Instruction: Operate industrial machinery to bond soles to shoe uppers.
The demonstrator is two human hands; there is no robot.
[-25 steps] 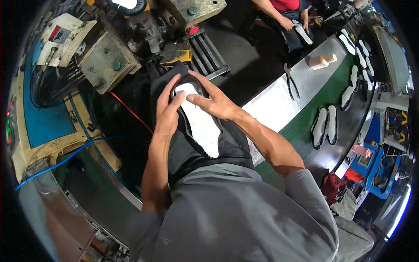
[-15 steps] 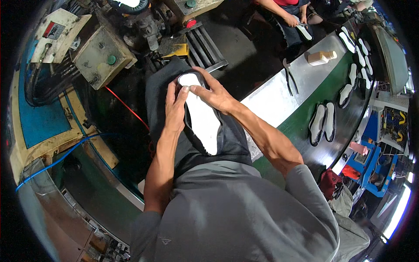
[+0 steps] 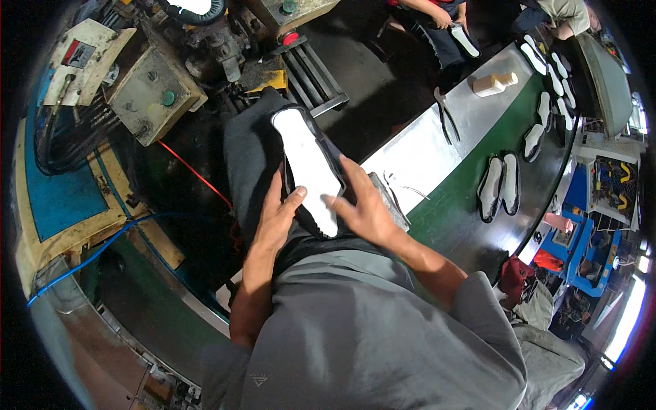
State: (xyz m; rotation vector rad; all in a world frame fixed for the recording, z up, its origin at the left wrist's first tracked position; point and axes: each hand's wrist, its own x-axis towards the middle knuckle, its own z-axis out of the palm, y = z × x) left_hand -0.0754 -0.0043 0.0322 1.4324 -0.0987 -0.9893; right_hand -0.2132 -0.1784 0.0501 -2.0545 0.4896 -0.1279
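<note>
A black shoe upper with a white insole board (image 3: pixel 307 164) lies across my lap, underside up, its long end pointing away from me. My left hand (image 3: pixel 275 220) grips its left side, thumb pressed on the white board near the closer end. On the opposite side, my right hand (image 3: pixel 369 208) has its fingers apart; the thumb is over the board's edge and blurred by motion. The index finger is beside the black rim. Whether that hand bears on the upper I cannot tell.
Long-handled pincers (image 3: pixel 446 116) and a beige bottle (image 3: pixel 493 84) lie on the metal bench strip (image 3: pixel 417 150) to the right. Beyond are several shoe uppers (image 3: pixel 501 188) on the green-and-dark surface. Machinery (image 3: pixel 160 96) stands at the left; a co-worker's hand (image 3: pixel 441 17) works at the back.
Both hands have moved from the shoe upper's far end toward its nearer end. My right hand has loosened and its fingers have spread. Another tool's handles now show beside my right hand.
</note>
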